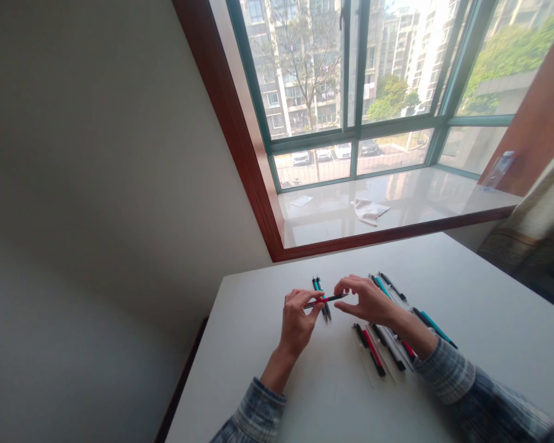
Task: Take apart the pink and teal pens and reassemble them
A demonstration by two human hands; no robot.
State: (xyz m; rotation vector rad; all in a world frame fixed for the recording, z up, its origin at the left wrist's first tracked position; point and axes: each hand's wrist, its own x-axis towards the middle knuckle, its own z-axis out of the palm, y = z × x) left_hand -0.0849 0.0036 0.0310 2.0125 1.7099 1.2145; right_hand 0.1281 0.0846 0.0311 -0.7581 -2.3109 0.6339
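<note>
My left hand (299,317) pinches a red and black pen (322,300) between thumb and fingers, holding it nearly level above the table. At the pen's far end is my right hand (362,298), thumb and fingers apart around the tip; whether a fingertip touches it is hard to see. Beneath the held pen, a pair of teal and black pens (317,283) lies side by side on the white table (323,394). Below and beside my right forearm lie several loose pen parts, among them a red and black barrel (373,352), thin clear refills and a teal barrel (436,327).
Past the table's far edge is a window sill (323,224) with a crumpled white cloth (370,211), a paper piece (301,201) and a clear bottle (498,171). A wall (120,184) stands to the left, a curtain (530,224) hangs at right.
</note>
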